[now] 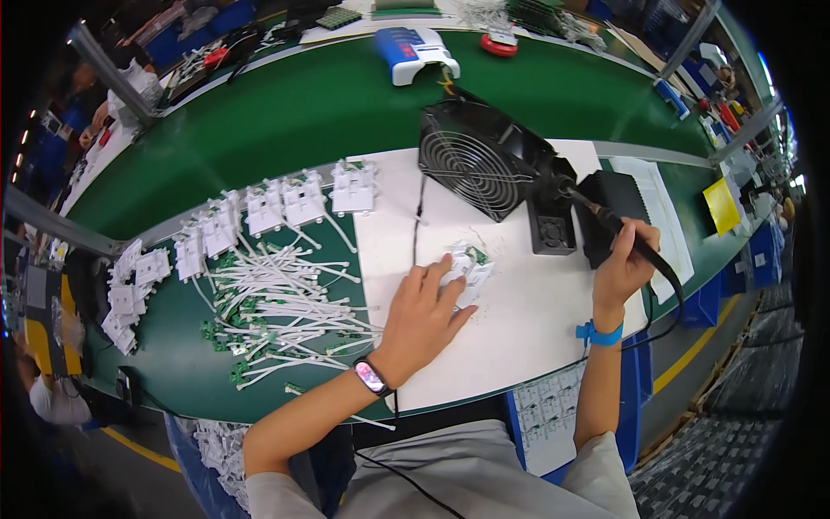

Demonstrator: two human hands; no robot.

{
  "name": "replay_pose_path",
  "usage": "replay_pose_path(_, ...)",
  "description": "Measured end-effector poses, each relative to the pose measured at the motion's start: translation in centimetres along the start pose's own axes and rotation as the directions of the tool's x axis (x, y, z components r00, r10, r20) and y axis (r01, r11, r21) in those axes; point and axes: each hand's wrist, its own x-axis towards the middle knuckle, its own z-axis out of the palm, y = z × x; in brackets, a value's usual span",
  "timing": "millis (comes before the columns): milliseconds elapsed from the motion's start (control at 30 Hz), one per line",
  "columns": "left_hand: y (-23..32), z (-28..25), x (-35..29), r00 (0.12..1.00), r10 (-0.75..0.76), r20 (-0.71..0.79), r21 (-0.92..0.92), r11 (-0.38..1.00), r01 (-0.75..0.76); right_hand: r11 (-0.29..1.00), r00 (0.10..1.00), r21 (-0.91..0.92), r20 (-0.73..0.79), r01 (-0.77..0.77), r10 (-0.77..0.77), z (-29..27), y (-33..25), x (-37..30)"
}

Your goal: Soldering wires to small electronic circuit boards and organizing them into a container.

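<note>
On the white work sheet [510,346], my left hand [424,324] lies with fingers stretched out over a white plastic housing [469,275]. A small green circuit board [477,254] shows at the far end of this housing; my fingers hide part of it. My right hand [626,264] is closed round a soldering iron [607,218], whose front end points into the stand [553,229] beside the black fan unit [475,151]. To the left of my left hand lies a pile of white cables with green boards [277,298].
White housings [303,199] line the table's far left side. A black box [616,212] stands right of the stand. The iron's black cord [679,303] loops beside my right wrist. Beyond, a blue and white device [413,54] sits on the green surface. A blue bin [635,406] is below the edge.
</note>
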Motion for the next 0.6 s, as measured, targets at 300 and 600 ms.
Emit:
replay_pose_path(300, -0.3, 0.6, -0.7, 1.000, 0.024, 0.005, -0.010, 1.000, -0.024, 0.986, 0.940, -0.150, 0.318, -0.080, 0.124, 4.8, 1.3, 0.1)
replay_pose_path(600, -0.2, 0.7, -0.9, 0.999, -0.042, -0.032, -0.130, 0.991, 0.037, 0.944, 0.880, -0.104, 0.341, -0.313, 0.330, 3.6, 1.7, -2.4)
